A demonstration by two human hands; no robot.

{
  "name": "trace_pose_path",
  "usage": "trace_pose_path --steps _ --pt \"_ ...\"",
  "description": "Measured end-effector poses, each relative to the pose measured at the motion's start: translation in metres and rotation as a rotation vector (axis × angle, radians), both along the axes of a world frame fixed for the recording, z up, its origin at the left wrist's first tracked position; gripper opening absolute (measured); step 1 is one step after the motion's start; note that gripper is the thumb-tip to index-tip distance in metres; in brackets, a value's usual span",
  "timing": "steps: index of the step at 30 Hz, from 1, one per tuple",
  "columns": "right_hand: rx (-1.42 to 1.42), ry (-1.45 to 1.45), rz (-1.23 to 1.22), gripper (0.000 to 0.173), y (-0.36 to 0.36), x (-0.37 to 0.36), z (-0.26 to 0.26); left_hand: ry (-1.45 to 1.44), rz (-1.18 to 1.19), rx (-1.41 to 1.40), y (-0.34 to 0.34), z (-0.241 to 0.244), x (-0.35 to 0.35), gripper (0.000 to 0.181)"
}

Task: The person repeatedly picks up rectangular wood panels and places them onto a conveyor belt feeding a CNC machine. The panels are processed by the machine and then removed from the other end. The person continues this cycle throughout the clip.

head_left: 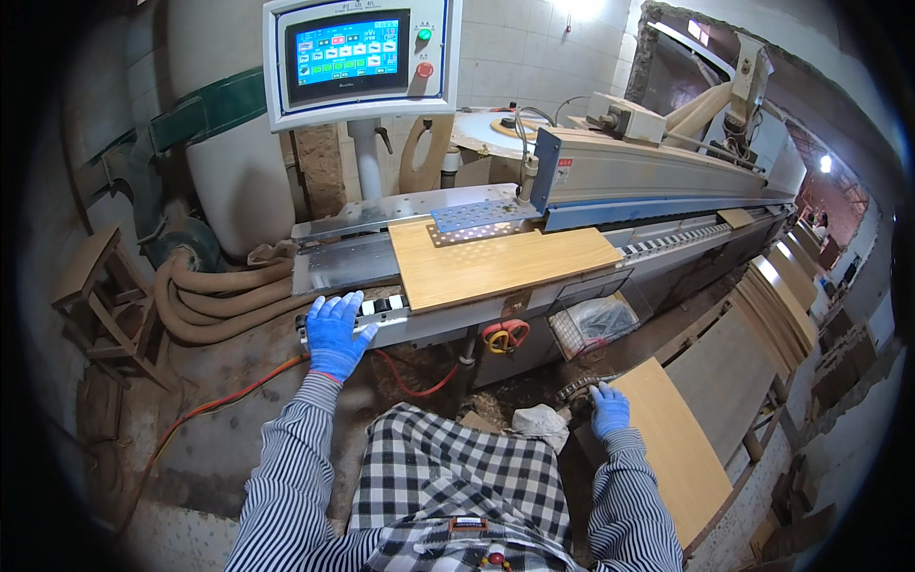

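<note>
My left hand (334, 334), in a blue glove, rests with spread fingers on the near left end of an edge banding machine's roller track (384, 306). To its right, a wood-grain board (493, 268) lies flat on the machine, partly beneath a blue perforated plate (482, 214). My right hand (610, 410), gloved in blue too, is low at the right, at the left edge of a second wood-grain board (672, 443); whether it grips that edge is unclear.
A control panel (357, 61) stands behind the machine. Scissors (505, 336) hang on its front beside a wire basket (600, 318). Ribbed hoses (221, 304) and a wooden stool (107, 307) are at the left. Stacked boards (775, 307) lie at the right; a red cable (214, 402) crosses the floor.
</note>
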State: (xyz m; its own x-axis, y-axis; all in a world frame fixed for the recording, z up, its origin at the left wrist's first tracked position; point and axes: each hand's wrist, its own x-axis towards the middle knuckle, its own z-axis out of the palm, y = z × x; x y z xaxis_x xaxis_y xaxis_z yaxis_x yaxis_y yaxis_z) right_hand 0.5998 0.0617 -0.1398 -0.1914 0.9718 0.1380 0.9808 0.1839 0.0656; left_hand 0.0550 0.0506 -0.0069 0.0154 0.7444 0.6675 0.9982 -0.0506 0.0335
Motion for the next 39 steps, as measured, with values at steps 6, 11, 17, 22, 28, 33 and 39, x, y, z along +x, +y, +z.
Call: trace_pose_path --steps 6,11,17,22,28,33,39 --pt "0.139 0.080 0.039 0.044 -0.029 -0.008 -0.009 -0.034 0.010 0.009 -0.001 0.001 0.003 0.059" --pt "0.124 0.277 0.062 0.040 -0.096 -0.034 0.017 -0.079 0.031 -0.002 -0.001 0.000 0.003 0.056" --pt "-0.078 1.402 -0.508 0.035 -0.159 -0.035 -0.010 -0.077 0.019 0.054 0.003 -0.002 0.006 0.052" --pt "-0.154 2.820 -0.574 0.057 -0.197 0.067 -0.071 -0.065 0.025 0.078 0.000 -0.002 0.006 0.051" --pt "0.229 2.504 -1.127 0.065 -0.211 0.083 -0.087 -0.079 0.018 0.074 0.003 -0.001 0.007 0.051" --pt "-0.154 2.692 -0.906 0.047 -0.242 0.039 -0.063 -0.062 0.020 0.088 0.002 -0.004 0.004 0.051" --pt "0.276 2.836 -0.835 0.034 -0.268 0.065 -0.073 -0.057 0.028 0.077 0.001 -0.004 0.003 0.053"
